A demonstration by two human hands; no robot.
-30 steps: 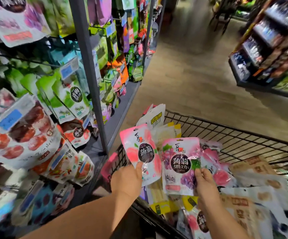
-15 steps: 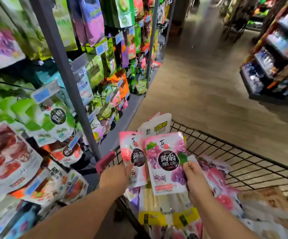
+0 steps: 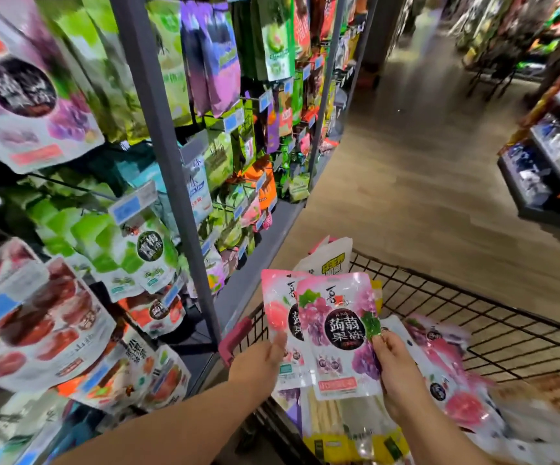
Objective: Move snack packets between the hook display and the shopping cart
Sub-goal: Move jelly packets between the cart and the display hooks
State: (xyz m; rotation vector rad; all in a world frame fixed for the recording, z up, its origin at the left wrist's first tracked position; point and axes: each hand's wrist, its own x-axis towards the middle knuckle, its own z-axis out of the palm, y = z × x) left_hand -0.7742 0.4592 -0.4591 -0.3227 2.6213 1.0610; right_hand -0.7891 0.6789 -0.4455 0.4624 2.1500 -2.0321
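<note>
Two packets in hand, both held upright above the near end of the cart [image 3: 473, 317]. Left hand [image 3: 261, 364]: thumb and fingers pinching the lower left edge of a pink peach packet [image 3: 276, 307]. Right hand [image 3: 396, 367]: fingers curled round the lower right edge of a purple grape packet [image 3: 335, 330], which overlaps the front of the peach one. Inside the cart, beneath the pair: yellow-banded packets [image 3: 339, 427]; a white packet with a yellow label [image 3: 330, 260] standing toward the far side; more pink packets [image 3: 453, 380] heaped to the right. Red handle [image 3: 235, 337]: at the cart's near left corner. Hook display [image 3: 164, 162]: directly left of the cart, its pegs crowded with green, red and purple packets. Progress, as a judgement: many packets lie in the cart, and the pair sits over it, not at the pegs. Whether these two are bound for the hooks or the cart cannot be told. Either way, both are yet to be placed.
</note>
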